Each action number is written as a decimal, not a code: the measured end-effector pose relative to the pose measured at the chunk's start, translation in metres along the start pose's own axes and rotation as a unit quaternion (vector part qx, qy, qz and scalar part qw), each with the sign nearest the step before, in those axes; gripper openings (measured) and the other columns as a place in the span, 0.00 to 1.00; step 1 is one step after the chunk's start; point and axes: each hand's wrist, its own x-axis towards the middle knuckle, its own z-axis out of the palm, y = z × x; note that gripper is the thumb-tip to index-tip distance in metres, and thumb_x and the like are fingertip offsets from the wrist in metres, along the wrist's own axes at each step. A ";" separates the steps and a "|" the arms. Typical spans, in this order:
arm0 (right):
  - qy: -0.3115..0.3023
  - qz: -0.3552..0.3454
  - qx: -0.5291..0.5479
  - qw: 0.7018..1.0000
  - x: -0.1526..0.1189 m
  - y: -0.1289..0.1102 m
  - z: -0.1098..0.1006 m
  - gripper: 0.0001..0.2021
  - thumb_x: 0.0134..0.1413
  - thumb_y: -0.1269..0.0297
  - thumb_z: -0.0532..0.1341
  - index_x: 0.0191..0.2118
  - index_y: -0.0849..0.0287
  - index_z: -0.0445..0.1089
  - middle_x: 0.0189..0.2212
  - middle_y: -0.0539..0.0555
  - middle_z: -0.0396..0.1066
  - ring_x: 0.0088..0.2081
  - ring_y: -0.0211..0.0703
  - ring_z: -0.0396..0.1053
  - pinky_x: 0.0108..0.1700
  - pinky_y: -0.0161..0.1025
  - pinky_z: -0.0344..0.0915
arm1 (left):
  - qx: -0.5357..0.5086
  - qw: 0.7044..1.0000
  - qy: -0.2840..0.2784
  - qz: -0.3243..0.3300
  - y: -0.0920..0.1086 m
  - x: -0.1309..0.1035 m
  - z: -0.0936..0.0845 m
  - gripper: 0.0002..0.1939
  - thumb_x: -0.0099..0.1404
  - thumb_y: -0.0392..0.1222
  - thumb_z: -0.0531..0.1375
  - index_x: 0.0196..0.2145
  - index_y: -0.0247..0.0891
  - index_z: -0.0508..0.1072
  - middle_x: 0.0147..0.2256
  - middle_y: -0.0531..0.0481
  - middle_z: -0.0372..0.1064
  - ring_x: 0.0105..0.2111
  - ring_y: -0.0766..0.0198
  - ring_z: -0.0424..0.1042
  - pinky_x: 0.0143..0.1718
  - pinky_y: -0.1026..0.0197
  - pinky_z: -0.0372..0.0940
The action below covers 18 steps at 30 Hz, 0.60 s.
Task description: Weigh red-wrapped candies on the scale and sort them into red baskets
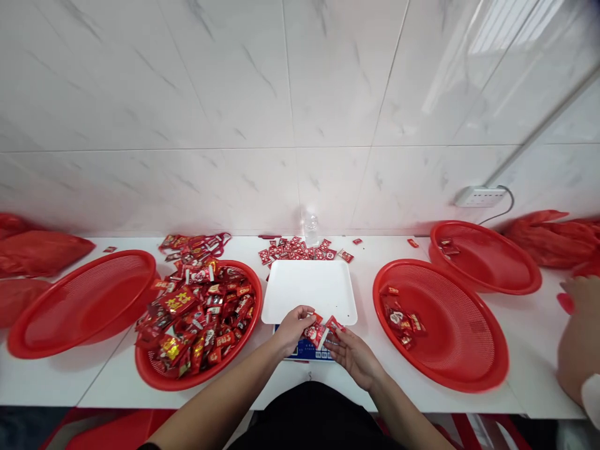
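Observation:
My left hand and my right hand meet just below the front edge of a white scale tray. Together they hold a small bunch of red candy packets between the fingertips. The scale's blue front shows under the hands. To the left a red basket is heaped with red packets. To the right a red basket holds only a few packets.
An empty red basket leans at far left; another sits at the back right. Loose packets and a clear bottle lie behind the tray. Red bags sit at both ends. Another person's arm enters at right.

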 end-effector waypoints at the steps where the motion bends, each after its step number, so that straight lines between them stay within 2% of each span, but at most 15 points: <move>1: 0.009 0.007 0.002 1.000 0.002 0.000 0.000 0.18 0.46 0.55 0.65 0.41 0.58 0.66 0.37 0.56 0.75 0.36 0.41 0.73 0.35 0.34 0.65 | -0.022 0.999 0.023 0.008 0.002 0.004 -0.002 0.16 0.51 0.43 0.65 0.37 0.37 0.67 0.29 0.53 0.67 0.25 0.70 0.67 0.26 0.67 0.61; 5: 0.031 0.008 0.003 0.999 0.013 -0.004 0.004 0.15 0.46 0.57 0.65 0.39 0.57 0.66 0.38 0.55 0.75 0.34 0.38 0.73 0.33 0.32 0.66 | -0.108 0.989 0.092 0.047 0.018 0.021 -0.011 0.17 0.53 0.41 0.64 0.40 0.38 0.64 0.32 0.49 0.70 0.30 0.65 0.71 0.31 0.63 0.65; 8: 0.024 0.009 -0.022 0.999 0.021 -0.011 0.014 0.17 0.46 0.55 0.65 0.42 0.56 0.66 0.41 0.56 0.74 0.36 0.39 0.73 0.35 0.33 0.67 | -0.122 0.988 0.086 0.038 0.026 0.028 -0.017 0.21 0.55 0.42 0.63 0.45 0.41 0.62 0.39 0.46 0.70 0.37 0.61 0.71 0.36 0.58 0.66; 11: 0.001 0.021 -0.059 0.998 0.021 -0.015 0.021 0.22 0.47 0.53 0.64 0.47 0.55 0.64 0.44 0.56 0.73 0.39 0.41 0.72 0.38 0.36 0.67 | -0.083 0.991 0.101 0.009 0.022 0.029 -0.028 0.21 0.55 0.45 0.62 0.46 0.42 0.64 0.46 0.44 0.67 0.45 0.58 0.67 0.40 0.55 0.65; 14: -0.030 0.029 -0.094 0.995 0.012 -0.013 0.020 0.24 0.48 0.53 0.63 0.51 0.55 0.62 0.45 0.57 0.73 0.40 0.42 0.72 0.40 0.37 0.67 | -0.037 0.981 0.176 0.066 0.011 0.029 -0.054 0.18 0.55 0.45 0.62 0.43 0.39 0.67 0.48 0.43 0.65 0.47 0.58 0.65 0.42 0.57 0.64; 16: -0.044 0.040 -0.114 0.992 0.005 -0.008 0.012 0.25 0.49 0.52 0.62 0.52 0.56 0.62 0.45 0.58 0.72 0.41 0.43 0.71 0.42 0.39 0.66 | 0.025 0.960 0.243 0.134 0.005 0.028 -0.082 0.15 0.57 0.43 0.60 0.42 0.38 0.68 0.46 0.43 0.66 0.46 0.60 0.66 0.44 0.59 0.63; 18: -0.045 0.055 -0.128 0.989 -0.003 -0.002 0.000 0.25 0.50 0.51 0.61 0.53 0.56 0.61 0.45 0.58 0.72 0.43 0.44 0.71 0.44 0.40 0.65 | 0.132 0.928 0.301 0.176 0.002 0.026 -0.113 0.12 0.59 0.40 0.57 0.41 0.37 0.68 0.44 0.44 0.68 0.45 0.60 0.67 0.46 0.58 0.61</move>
